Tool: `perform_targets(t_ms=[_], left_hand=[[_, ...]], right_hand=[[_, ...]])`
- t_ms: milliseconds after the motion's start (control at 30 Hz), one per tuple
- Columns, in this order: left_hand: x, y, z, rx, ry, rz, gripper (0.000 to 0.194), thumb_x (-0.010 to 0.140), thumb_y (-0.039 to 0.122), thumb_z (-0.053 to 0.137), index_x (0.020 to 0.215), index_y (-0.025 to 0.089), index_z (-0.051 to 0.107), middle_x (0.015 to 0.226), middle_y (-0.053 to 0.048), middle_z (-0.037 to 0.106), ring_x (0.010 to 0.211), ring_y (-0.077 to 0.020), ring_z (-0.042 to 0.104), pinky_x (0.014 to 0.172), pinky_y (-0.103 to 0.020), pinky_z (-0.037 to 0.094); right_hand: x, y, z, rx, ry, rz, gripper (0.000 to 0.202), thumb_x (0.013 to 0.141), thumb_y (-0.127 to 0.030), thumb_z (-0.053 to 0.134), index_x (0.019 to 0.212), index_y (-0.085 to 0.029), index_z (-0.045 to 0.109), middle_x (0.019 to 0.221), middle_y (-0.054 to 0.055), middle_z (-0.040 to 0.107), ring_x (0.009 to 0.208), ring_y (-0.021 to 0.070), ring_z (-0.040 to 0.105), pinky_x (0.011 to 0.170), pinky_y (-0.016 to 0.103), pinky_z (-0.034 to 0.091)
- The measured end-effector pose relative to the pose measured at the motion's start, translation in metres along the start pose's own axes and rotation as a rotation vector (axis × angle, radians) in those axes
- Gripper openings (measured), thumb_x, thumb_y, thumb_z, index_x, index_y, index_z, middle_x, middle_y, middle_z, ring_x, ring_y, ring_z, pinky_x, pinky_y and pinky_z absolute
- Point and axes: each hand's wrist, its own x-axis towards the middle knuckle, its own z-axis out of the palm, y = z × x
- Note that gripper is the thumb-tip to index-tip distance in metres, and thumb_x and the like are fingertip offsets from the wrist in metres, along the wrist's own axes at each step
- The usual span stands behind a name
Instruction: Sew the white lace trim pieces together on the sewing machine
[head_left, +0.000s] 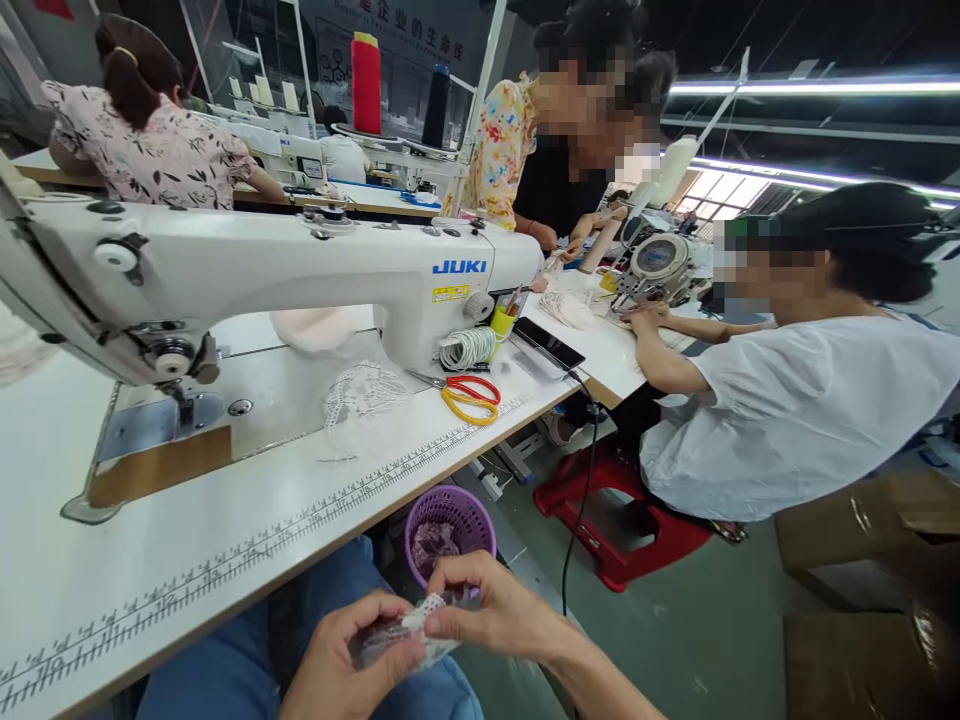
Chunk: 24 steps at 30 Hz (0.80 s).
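Note:
Over my lap, just off the table's front edge, both hands hold one piece of white lace point(417, 632) with sheer fabric. My left hand point(349, 650) pinches its left part between thumb and fingers. Thumb and forefinger of my right hand point(491, 610) grip the lace's upper right edge. On the table point(300, 520) above them lies another piece of white lace point(367, 395). Scissors point(471, 395) with red and yellow handles rest beside it. The white sewing machine point(315, 265) stands behind, its presser foot point(184, 408) at the left.
A purple basket point(480, 520) with fabric in it stands below the table edge. A phone point(549, 343) with a black cable point(589, 480) lies at the table's right end. To the right a co-worker point(780, 410) sits on a red stool point(622, 540). Cardboard boxes point(855, 560) stand at far right.

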Motion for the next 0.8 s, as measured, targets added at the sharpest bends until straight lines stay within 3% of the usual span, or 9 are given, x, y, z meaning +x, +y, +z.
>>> perform_targets(t_ms=[100,367,600,800], left_hand=[[-0.003,-0.004,-0.002,0.002,0.031,0.007,0.034,0.063,0.044,0.072,0.081,0.016,0.071,0.072,-0.002,0.067,0.065,-0.0171,0.055,0.061,-0.021,0.042],[-0.012,0.004,-0.009,0.001,0.149,0.077,0.028,0.066,0.045,0.070,0.064,0.017,0.071,0.061,0.001,0.056,0.058,-0.0128,0.048,0.054,-0.018,0.038],[-0.024,0.010,-0.024,-0.007,0.118,0.073,0.033,0.066,0.049,0.069,0.065,0.016,0.071,0.062,0.001,0.051,0.057,-0.0124,0.043,0.053,-0.019,0.035],[-0.034,0.008,-0.031,-0.041,0.098,0.012,0.034,0.062,0.048,0.071,0.074,0.016,0.071,0.065,-0.001,0.059,0.059,-0.0144,0.046,0.055,-0.019,0.037]], right_hand=[[0.002,0.001,0.006,0.013,-0.001,0.019,0.036,0.074,-0.048,0.066,0.076,-0.012,0.063,0.063,-0.003,0.049,0.060,0.0085,0.040,0.056,0.019,0.033],[0.006,-0.007,0.016,-0.121,-0.023,-0.011,0.031,0.078,-0.044,0.063,0.079,-0.013,0.063,0.065,-0.003,0.050,0.061,0.0086,0.042,0.056,0.018,0.033],[0.016,-0.022,0.024,-0.267,-0.093,-0.046,0.025,0.079,-0.039,0.063,0.079,-0.014,0.064,0.060,-0.004,0.047,0.057,0.0076,0.040,0.053,0.018,0.030],[0.020,-0.029,0.036,-0.222,-0.074,0.009,0.028,0.077,-0.041,0.065,0.076,-0.013,0.061,0.060,-0.005,0.046,0.056,0.0073,0.039,0.051,0.018,0.030]])
